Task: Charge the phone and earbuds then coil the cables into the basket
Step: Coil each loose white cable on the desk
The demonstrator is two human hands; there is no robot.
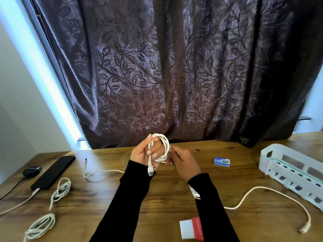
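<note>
My left hand holds a white cable coil looped round its fingers above the table, one plug hanging down by the wrist. My right hand pinches the cable beside the coil. A black phone lies at the left with a cable plugged into its near end. The dark earbuds case sits beside it with a dark cable attached. A white basket stands at the right. Two coiled white cables lie at the near left.
A loose white cable runs across the right of the wooden table; another lies left of centre. A small blue box and a red-and-white pack lie nearby. A dark curtain hangs behind.
</note>
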